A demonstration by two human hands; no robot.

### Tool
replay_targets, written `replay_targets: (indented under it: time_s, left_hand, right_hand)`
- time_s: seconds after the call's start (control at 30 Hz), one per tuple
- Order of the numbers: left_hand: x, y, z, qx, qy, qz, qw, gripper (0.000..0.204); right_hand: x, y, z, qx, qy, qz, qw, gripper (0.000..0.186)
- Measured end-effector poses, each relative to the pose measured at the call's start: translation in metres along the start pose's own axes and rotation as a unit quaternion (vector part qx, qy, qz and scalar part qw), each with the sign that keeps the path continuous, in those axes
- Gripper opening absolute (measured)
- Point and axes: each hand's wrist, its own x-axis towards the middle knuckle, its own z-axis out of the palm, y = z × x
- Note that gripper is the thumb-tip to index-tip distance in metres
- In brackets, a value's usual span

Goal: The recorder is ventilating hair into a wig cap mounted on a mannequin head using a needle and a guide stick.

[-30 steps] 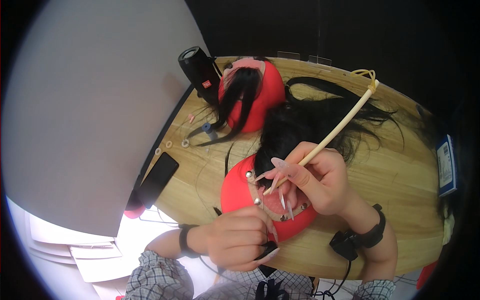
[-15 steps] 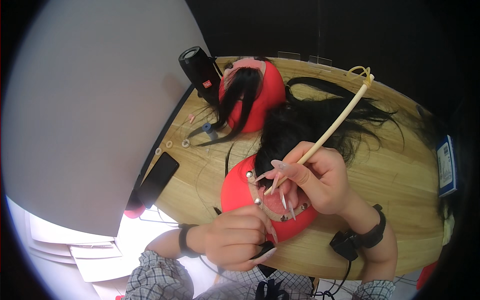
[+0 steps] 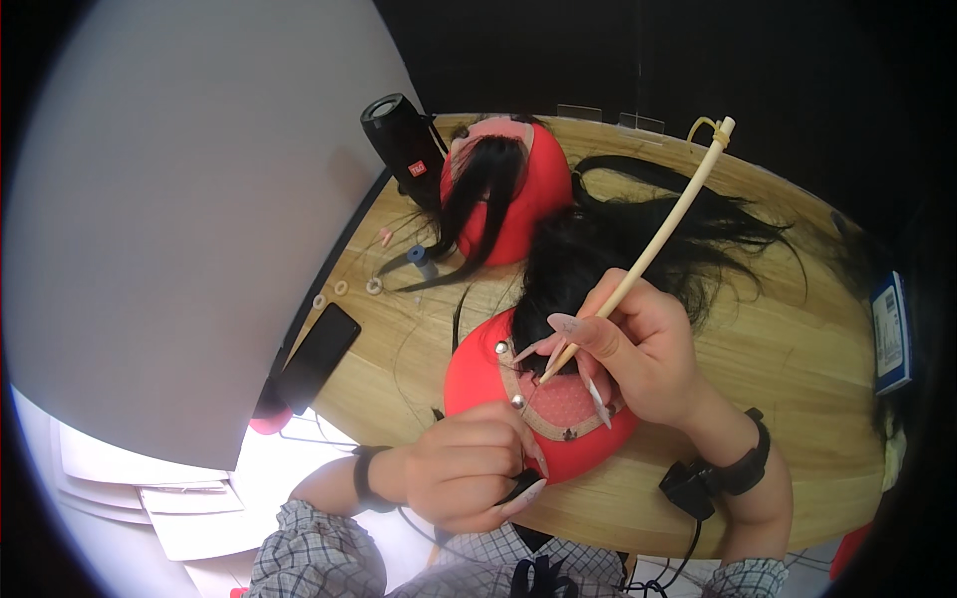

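Observation:
My right hand (image 3: 648, 349) grips a slim wooden-handled needle tool (image 3: 678, 214) like a pen, a yellow rubber band looped at its upper end. The tool's tip meets pinkish netting with a beige edge band (image 3: 563, 404), pinned over a red head form (image 3: 474, 374). Long black hair (image 3: 568, 259) spreads from the far side of this netting. At the form's near edge, my left hand (image 3: 464, 463) is closed, with a dark tuft of hair (image 3: 523, 485) between thumb and fingers. Round silver pins (image 3: 517, 402) sit along the band.
Behind stands a second red head form (image 3: 543, 184) with black hair, beside a black cylindrical speaker (image 3: 404, 140). A thread spool (image 3: 422, 262), small rings (image 3: 374, 286) and a black phone (image 3: 321, 347) lie at left. A blue-and-white box (image 3: 890, 332) is at the right edge.
My right hand has shifted slightly, and the wooden tool now stands steeper, its upper end moved up and left. My left hand stays in nearly the same place, still closed.

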Motion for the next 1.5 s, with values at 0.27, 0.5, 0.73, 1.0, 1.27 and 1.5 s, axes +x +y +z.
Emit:
replay_targets:
  time_s: [0.27,0.5,0.73,1.0,1.27,1.5]
  left_hand:
    - [0.001,0.0,0.002,0.008,0.005,0.003,1.0,0.014]
    - [0.004,0.0,0.002,0.009,0.004,0.003,1.0,0.016]
    - [0.008,0.0,0.0,0.005,0.003,0.017,1.0,0.016]
    - [0.009,0.0,0.002,-0.001,0.009,0.015,1.0,0.017]
    - [0.01,0.002,-0.002,0.018,0.011,0.014,1.0,0.017]
    - [0.006,0.001,-0.004,0.02,0.034,0.015,0.999,0.021]
  right_hand:
    - [0.0,-0.003,0.001,0.006,0.012,-0.004,1.0,0.015]
    - [0.001,-0.002,-0.001,0.011,0.02,-0.026,0.999,0.017]
    - [0.0,-0.003,0.002,0.049,0.068,-0.007,0.996,0.026]
    - [-0.001,0.007,0.001,-0.003,0.065,-0.128,0.99,0.029]
    - [-0.001,-0.001,0.003,-0.022,0.052,-0.123,0.991,0.018]
    - [-0.002,-0.007,0.0,0.038,0.001,-0.069,0.997,0.018]
